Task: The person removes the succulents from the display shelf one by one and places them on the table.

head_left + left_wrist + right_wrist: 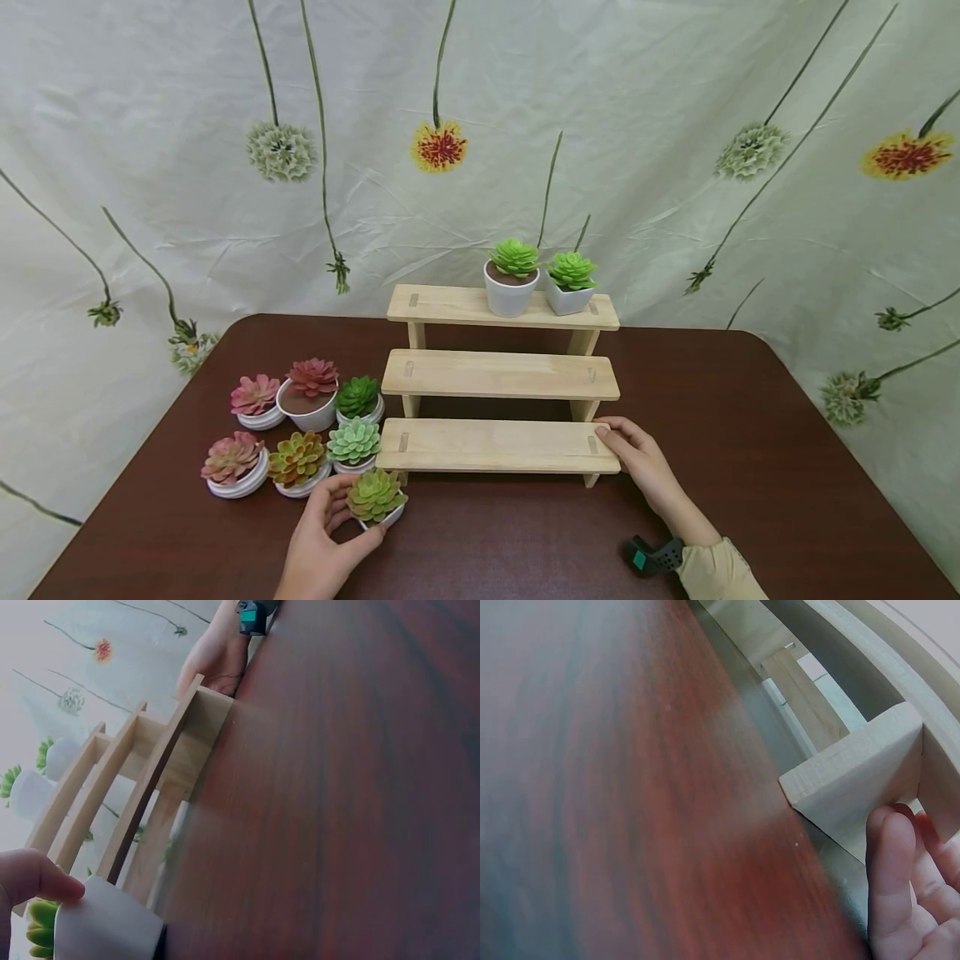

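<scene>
My left hand [322, 529] holds a small potted succulent [377, 497] with yellow-green leaves, thumb on one side and fingers on the other. In the left wrist view the thumb presses the white pot [105, 922]. This plant is just in front of the left end of a three-tier wooden stand [495, 446]. At the stand's right end, my right hand [645, 467] grips the lowest shelf, thumb on top. The right wrist view has its fingers [892, 862] beside the support panel [870, 757]. Two bright green potted succulents, one round-potted [512, 292] and one square-potted [570, 296], stand on the top shelf.
Several more potted succulents, pink [232, 462], dark red [311, 392], orange-green [297, 467], mint [355, 446] and dark green [360, 404], are grouped left of the stand on the dark brown table [750, 467]. A flower-print cloth [637, 100] hangs behind.
</scene>
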Available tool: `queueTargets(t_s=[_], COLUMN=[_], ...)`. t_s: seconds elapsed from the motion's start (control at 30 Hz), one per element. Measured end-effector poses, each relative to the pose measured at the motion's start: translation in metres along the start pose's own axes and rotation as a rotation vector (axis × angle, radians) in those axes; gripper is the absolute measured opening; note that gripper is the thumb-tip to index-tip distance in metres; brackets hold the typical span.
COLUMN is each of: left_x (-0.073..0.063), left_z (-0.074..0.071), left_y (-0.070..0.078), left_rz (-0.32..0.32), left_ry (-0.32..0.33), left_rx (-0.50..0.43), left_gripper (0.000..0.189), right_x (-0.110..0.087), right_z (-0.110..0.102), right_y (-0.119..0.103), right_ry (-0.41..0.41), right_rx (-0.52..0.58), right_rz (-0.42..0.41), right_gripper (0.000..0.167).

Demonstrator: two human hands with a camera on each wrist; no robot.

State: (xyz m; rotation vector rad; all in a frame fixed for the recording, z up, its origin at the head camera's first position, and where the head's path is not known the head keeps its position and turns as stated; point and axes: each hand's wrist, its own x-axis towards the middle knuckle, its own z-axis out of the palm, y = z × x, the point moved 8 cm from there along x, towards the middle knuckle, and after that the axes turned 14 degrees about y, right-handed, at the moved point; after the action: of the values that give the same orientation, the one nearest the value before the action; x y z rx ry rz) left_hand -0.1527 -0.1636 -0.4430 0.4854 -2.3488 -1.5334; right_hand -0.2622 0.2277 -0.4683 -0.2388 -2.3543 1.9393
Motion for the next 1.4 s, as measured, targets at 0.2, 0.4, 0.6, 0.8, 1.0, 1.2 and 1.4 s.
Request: queueTargets(t_s=[0.2, 0.4, 0.6, 0.8, 1.0, 1.2, 1.4], left_x=[0.002, 0.002, 0.004, 0.008, 0.019, 0.039, 0.061], left_z=[0.001, -0.002, -0.006, -0.01, -0.015, -0.013, -0.004], left_y=[-0.003, 0.004, 0.021, 0.037, 0.054, 0.07, 0.081], left_rz=[-0.028, -0.001, 0.139, 0.228, 0.301, 0.389, 0.388], left_ry=[-0.023, -0.02, -0.012, 0.004, 0.026, -0.008, -0.078], left_rx=[0.032, 0.074, 0.091, 0.11, 0.075, -0.026, -0.011], left_gripper=[0.069, 0.071, 0.069, 0.059, 0.042, 0.03, 0.03], right_x=[0.001, -0.001, -0.002, -0.001, -0.002, 0.0, 0.001], right_z=[0.0, 0.002, 0.001, 0.002, 0.001, 0.001, 0.0], right_y=[-0.001, -0.003, -0.002, -0.002, -0.005, -0.002, 0.001], right_ry=[-0.004, -0.011, -0.003, -0.007, 0.0, -0.005, 0.002], right_rx=[0.008, 0.023, 0.019, 0.017, 0.011, 0.005, 0.008], right_rz=[-0.002, 0.009, 0.018, 0.01, 0.002, 0.004, 0.012], right_gripper=[0.037, 0.038, 0.037, 0.037, 0.036, 0.038, 0.035])
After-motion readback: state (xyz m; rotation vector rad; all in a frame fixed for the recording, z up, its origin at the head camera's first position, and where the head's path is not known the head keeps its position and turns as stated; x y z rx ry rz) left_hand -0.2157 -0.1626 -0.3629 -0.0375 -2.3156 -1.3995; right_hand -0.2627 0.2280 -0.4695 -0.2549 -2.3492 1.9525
